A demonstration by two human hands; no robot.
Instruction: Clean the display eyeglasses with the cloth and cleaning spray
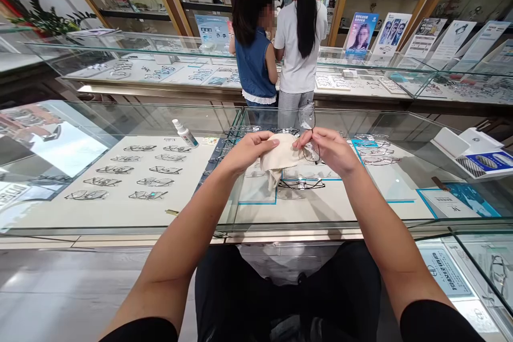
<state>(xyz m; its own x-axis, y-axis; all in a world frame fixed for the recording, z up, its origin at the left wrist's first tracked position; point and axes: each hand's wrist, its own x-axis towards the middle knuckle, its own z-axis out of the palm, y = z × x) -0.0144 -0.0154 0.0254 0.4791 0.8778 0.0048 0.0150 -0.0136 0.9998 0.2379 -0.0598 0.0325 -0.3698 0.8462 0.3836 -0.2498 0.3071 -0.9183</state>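
Observation:
Above the glass display case, my left hand grips a cream cleaning cloth, its thumb on top and a loose corner hanging down. Close beside it, my right hand pinches a pair of thin-rimmed eyeglasses, held tilted with one lens above the fingers and the other below. The cloth's right edge meets the right fingertips; whether it touches a lens I cannot tell. Beneath the cloth, a dark-framed pair of glasses shows in the case.
A white spray bottle stands on the glass at left, over rows of eyeglasses. At right are a white box and leaflets. Two people stand at the far counter, with another person partly visible beyond.

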